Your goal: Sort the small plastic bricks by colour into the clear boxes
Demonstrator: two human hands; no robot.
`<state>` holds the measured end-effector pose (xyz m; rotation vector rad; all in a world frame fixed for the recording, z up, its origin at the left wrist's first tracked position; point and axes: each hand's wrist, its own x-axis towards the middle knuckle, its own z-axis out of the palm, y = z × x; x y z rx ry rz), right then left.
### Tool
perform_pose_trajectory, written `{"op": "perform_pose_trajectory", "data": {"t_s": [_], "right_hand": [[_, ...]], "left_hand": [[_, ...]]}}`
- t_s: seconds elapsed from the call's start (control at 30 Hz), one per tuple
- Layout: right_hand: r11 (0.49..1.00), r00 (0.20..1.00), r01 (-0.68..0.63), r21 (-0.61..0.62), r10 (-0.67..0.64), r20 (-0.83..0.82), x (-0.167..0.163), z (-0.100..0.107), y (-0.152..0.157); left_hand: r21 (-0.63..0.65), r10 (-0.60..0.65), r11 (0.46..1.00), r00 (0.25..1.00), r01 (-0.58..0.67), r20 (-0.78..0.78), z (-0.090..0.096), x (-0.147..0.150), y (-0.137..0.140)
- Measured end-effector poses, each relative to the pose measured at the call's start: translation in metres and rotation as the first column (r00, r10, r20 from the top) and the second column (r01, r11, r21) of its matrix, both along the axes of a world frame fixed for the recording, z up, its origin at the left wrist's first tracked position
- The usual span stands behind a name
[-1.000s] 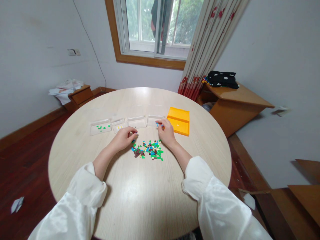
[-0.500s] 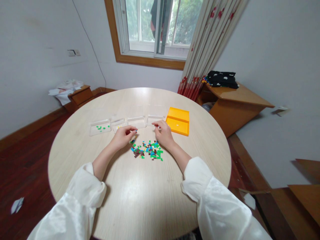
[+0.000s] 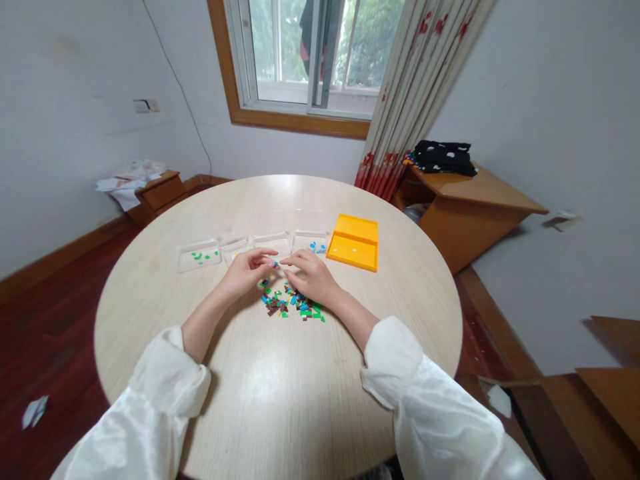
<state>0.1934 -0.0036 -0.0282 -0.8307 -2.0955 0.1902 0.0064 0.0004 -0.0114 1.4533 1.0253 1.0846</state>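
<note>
My left hand (image 3: 249, 270) pinches a small blue toy brick (image 3: 275, 265) between thumb and fingertips, over the far left side of the brick pile. Just to its right is my right hand (image 3: 313, 275), its thumb and fingers apart close to that brick; whether they touch it I cannot tell. Beneath both hands lies a loose pile of small bricks (image 3: 273, 307) in brown, green, blue and yellow, partly covered by my right hand. Behind, a clear tray (image 3: 310, 235) holds several blue pieces.
Left of it stand a clear tray (image 3: 273, 237), a smaller one (image 3: 235, 241) partly behind my left hand, and another tray (image 3: 181, 260) with several green pieces. An open yellow case (image 3: 357, 227) with small white pieces sits right. All rest on the round table (image 3: 280, 400).
My right hand has moved left from the blue-piece tray to beside my left hand. Blue pieces in that tray now show. My left hand stays nearly in place with its brick.
</note>
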Motion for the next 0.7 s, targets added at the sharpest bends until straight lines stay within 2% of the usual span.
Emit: {"op": "perform_pose_trajectory", "data": {"t_s": [0.2, 0.4, 0.7], "right_hand": [[0.999, 1.0, -0.025, 0.03, 0.025, -0.007, -0.0035, -0.0011, -0.0002], [0.998, 0.999, -0.048, 0.035, 0.049, -0.019, -0.0039, -0.0016, -0.0004], [0.999, 0.999, -0.047, -0.019, 0.046, -0.014, -0.0042, -0.0013, -0.0009]], "left_hand": [[-0.001, -0.028, 1.0, 1.0, 0.028, 0.006, 0.0006, 0.0021, -0.0019], [-0.007, -0.115, 0.993, 0.993, 0.115, -0.005, 0.0049, 0.0047, -0.0052], [0.012, -0.131, 0.991, 0.991, 0.131, -0.031, 0.002, 0.0058, -0.004]]}}
